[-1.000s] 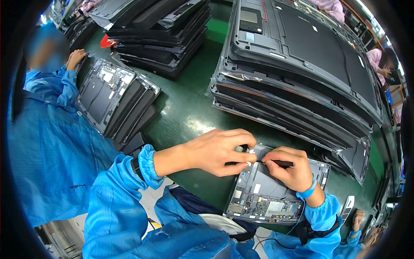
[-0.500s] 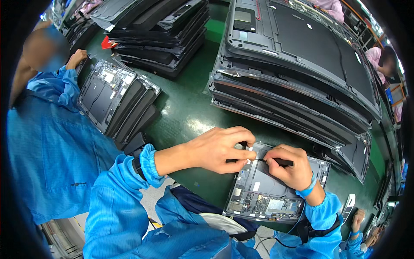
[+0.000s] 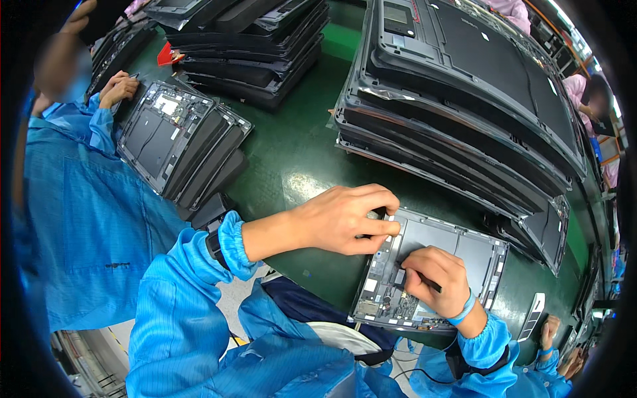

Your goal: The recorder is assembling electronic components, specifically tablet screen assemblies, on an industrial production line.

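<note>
An opened laptop base point(image 3: 431, 232) lies on the green table in front of me, its battery and circuit board showing. My left hand point(image 3: 352, 219) is at its far left corner, fingers bent and closed on the edge there. Over the lower middle of the base, my right hand point(image 3: 438, 278) pinches a slim black tool point(image 3: 434, 286), whose dark end sticks out past the knuckles. A small dark piece point(image 3: 400, 276) shows by the right fingertips, above the circuit board point(image 3: 405, 306); whether it belongs to the tool I cannot tell.
A tall stack of laptop bases point(image 3: 451, 132) stands beyond my hands, with another stack point(image 3: 252, 60) at the far left. Several bases point(image 3: 166, 132) lean beside a co-worker in blue point(image 3: 99, 219). A white slotted piece point(image 3: 533, 315) lies at the right, near another person's hand point(image 3: 549, 330).
My right hand has moved nearer to me, from beside the left fingers to above the circuit board, still pinching the black tool. My left hand has shifted slightly at the corner.
</note>
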